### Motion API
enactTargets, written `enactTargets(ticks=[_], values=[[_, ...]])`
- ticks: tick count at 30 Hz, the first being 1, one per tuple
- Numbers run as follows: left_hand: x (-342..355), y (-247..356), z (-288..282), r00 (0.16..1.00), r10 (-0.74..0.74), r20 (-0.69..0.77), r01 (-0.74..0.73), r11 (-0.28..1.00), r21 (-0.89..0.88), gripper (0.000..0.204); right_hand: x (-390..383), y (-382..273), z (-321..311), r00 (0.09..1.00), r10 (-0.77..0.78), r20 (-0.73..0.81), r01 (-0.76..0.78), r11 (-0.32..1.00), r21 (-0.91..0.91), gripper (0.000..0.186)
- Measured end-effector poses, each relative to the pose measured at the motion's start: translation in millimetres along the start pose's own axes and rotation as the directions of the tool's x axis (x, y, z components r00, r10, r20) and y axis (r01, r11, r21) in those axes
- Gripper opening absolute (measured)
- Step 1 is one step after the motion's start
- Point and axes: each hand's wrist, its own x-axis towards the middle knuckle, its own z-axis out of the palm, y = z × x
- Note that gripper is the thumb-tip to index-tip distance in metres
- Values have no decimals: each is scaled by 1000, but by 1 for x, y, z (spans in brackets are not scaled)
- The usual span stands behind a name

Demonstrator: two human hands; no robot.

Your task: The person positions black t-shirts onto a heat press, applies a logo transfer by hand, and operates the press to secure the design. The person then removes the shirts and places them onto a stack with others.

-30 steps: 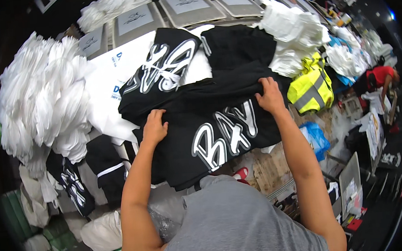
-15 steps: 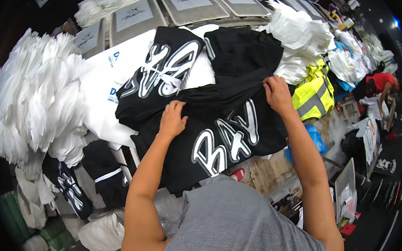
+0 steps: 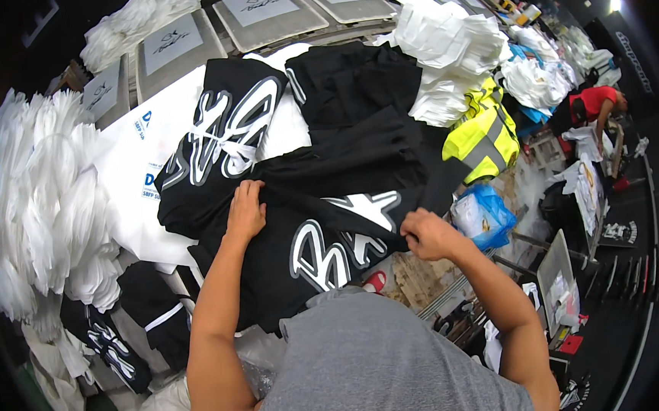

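Note:
A black garment point(image 3: 273, 274) with large white lettering lies spread in front of me. My left hand point(image 3: 247, 211) rests on its upper left part, fingers stretched over the cloth. Near its right side my right hand point(image 3: 425, 234) is closed on the fabric, and a fold runs across the lettering. Just beyond my left hand is a bundle of black printed cloth point(image 3: 191, 186) tied with a white strip. Folded black cloth point(image 3: 366, 77) lies farther back, right of the bundle. What my right fingertips pinch is partly hidden by the hand.
Stacked white cloth point(image 3: 46, 202) rises at the left, and more white cloth point(image 3: 452, 40) lies at the back right. A yellow reflective vest point(image 3: 485, 137) and a blue plastic bag point(image 3: 494, 213) are right of the garment. Framed printing boards point(image 3: 259, 16) line the back. A person in red point(image 3: 594, 103) bends far right.
My right hand has come down toward me with the garment's right side, folding cloth over part of the lettering. My left hand stays on the garment. The whole view has shifted slightly.

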Motion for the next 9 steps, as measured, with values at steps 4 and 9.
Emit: enactTargets(ticks=[4, 9], values=[[-1, 2, -6, 998, -2, 58, 0, 999, 36, 46, -27, -18, 16, 992, 17, 121, -53, 951, 305, 13], [-31, -5, -48, 996, 0, 95, 2, 1000, -28, 22, -69, -47, -27, 919, 207, 336, -334, 862, 382, 24]])
